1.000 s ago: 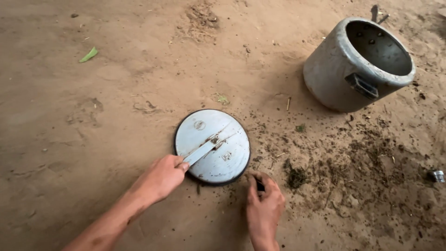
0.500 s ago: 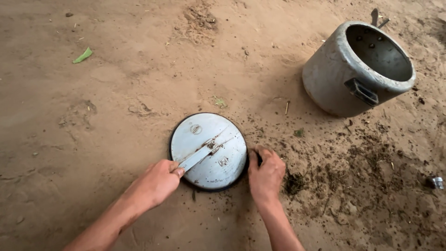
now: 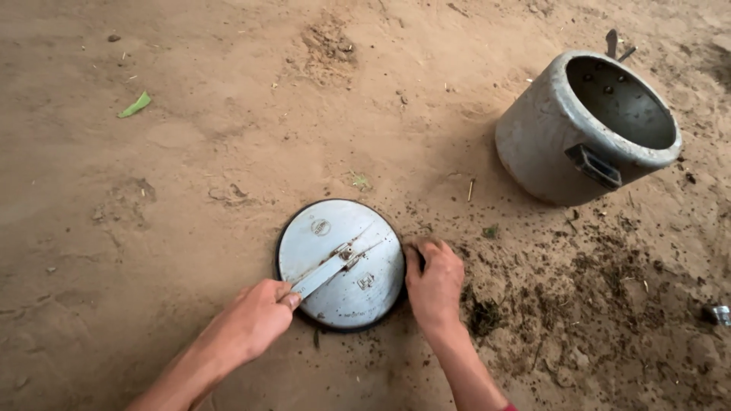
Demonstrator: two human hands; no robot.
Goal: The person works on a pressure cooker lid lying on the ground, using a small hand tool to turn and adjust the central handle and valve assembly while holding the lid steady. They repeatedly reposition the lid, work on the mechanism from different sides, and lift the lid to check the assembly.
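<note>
Pot (image 3: 582, 129): grey metal, tilted on its side, mouth open toward the camera; interior appears empty, rivets visible on the inner wall. Ground (image 3: 228, 137): bare sandy soil, outdoors, dark debris scattered to the right, a green leaf (image 3: 135, 105) far left. Lid (image 3: 340, 264): round, silvery, dark-rimmed, lying flat on the ground, well apart from the pot, a flat metal bar across it. Left hand (image 3: 255, 320): fingers closed on the bar's end. Right hand (image 3: 434, 278): fingers curled at the lid's right edge.

Metal pot (image 3: 586, 129), green leaf (image 3: 135, 105), sandy ground (image 3: 190, 190).
</note>
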